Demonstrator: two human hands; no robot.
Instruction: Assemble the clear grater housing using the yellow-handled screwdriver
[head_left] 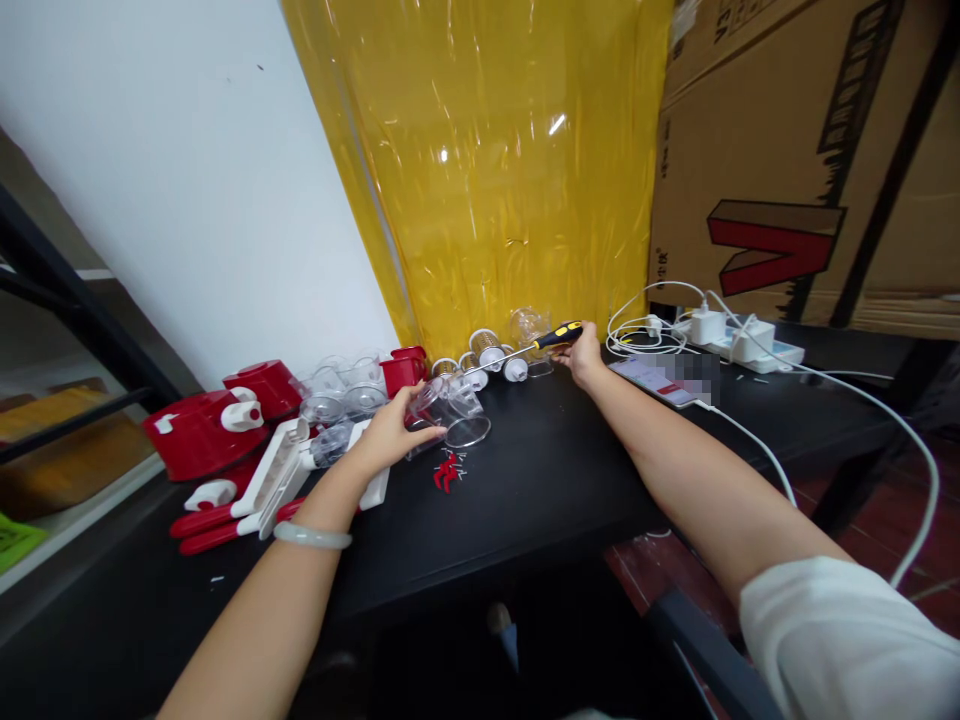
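My left hand [394, 430] is closed around a clear plastic housing [459, 402], which lies tilted with its round rim toward the right. In my right hand [581, 355] is a screwdriver [559, 336] with a black and yellow handle. Its long metal shaft points left, and the tip reaches the clear housing near my left fingers; whether it touches a screw cannot be made out. Just in front of the housing lies a small pile of red parts and screws [448, 470]. Behind it are several metal grater drums [487, 350] with white ends.
Red housings [206, 430], clear cups [345, 385] and white parts with red handles [270, 480] crowd the table's left side. A phone [660, 380] on a cable and a power strip [757, 345] lie right. Yellow plastic sheeting [510, 170] and a cardboard box [780, 170] stand behind.
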